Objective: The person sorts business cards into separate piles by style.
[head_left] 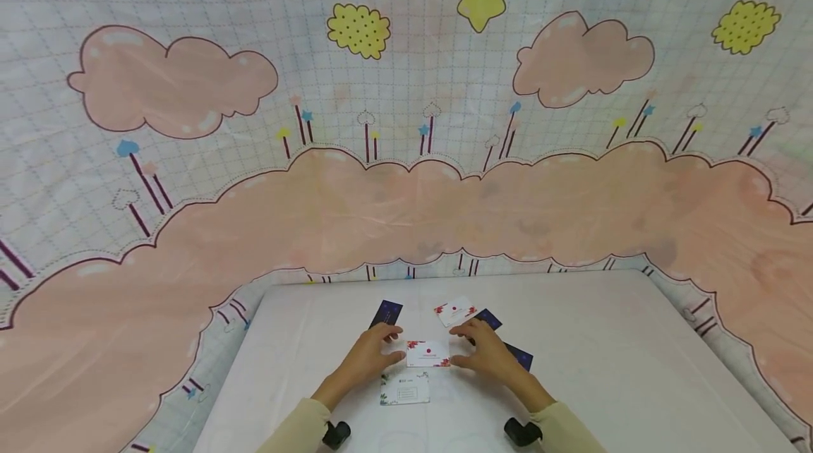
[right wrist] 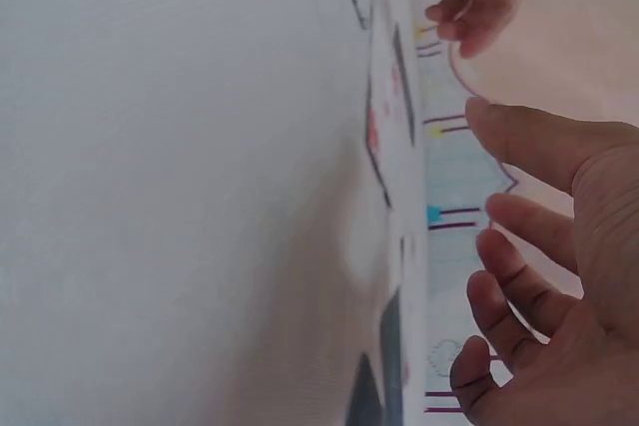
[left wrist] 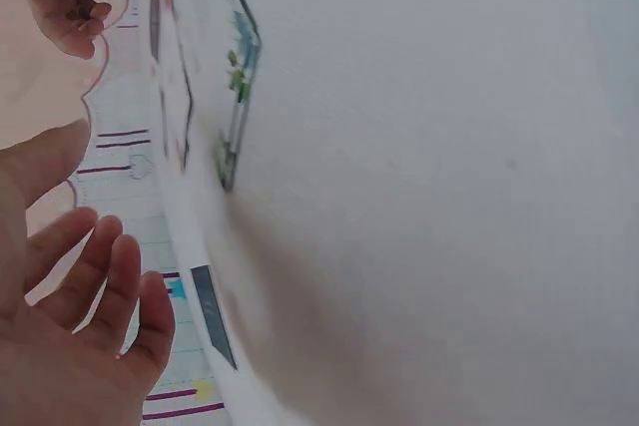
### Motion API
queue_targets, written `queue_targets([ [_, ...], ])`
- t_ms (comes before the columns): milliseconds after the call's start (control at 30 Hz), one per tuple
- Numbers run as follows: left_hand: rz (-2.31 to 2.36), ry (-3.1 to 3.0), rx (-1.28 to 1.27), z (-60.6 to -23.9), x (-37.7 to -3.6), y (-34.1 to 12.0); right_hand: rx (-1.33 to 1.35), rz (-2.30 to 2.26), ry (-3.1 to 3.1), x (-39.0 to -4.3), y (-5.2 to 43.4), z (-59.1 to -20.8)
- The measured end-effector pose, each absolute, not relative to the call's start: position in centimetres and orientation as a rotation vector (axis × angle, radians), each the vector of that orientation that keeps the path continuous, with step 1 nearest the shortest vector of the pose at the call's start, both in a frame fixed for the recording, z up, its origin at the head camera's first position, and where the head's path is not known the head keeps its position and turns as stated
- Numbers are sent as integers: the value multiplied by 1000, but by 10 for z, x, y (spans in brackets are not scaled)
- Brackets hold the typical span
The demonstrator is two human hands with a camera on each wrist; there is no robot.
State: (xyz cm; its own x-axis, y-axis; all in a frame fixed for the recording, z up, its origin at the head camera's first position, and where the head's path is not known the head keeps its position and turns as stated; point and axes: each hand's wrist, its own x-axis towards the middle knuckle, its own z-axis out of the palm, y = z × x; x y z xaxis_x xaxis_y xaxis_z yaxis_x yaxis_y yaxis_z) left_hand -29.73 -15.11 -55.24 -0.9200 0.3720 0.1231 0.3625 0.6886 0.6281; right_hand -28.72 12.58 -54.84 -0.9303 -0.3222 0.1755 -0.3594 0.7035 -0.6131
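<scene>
A white card with red corner flowers and a red dot [head_left: 419, 355] lies flat on the table, between my two hands. My left hand [head_left: 370, 353] is at its left edge, thumb and fingers spread apart with nothing held. On the other side, my right hand [head_left: 488, 353] mirrors it, thumb tip near the card's right edge. Both wrist views show loosely bent fingers: the left fingers [left wrist: 118, 276] and the right fingers [right wrist: 514, 286] grip nothing. Just below the red-flowered card lies a white card with green leaf corners [head_left: 405, 389].
Beyond my left hand lies a dark blue card [head_left: 387, 313]. Past my right hand are another red-flowered white card [head_left: 454, 311] and two dark blue cards [head_left: 489, 318], [head_left: 521, 355], partly hidden by that hand. A white-covered table [head_left: 603, 368] meets a cloud-printed cloth [head_left: 444, 213].
</scene>
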Motion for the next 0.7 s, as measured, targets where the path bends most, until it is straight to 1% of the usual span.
queue_targets([
  [200,1230,2980,586,-540,-287,-147,566,1082,-2766,-286,133,-533],
  [400,1337,3029,548,-524,-282,-130,569,1099,-2731,-293,142,-518],
  [500,1362,3044,524,-519,-283,-118,611,1074,-2713,-299,148,-514],
  [700,1417,3066,552,-514,-292,-96,670,1061,-2673,-312,161,-508],
])
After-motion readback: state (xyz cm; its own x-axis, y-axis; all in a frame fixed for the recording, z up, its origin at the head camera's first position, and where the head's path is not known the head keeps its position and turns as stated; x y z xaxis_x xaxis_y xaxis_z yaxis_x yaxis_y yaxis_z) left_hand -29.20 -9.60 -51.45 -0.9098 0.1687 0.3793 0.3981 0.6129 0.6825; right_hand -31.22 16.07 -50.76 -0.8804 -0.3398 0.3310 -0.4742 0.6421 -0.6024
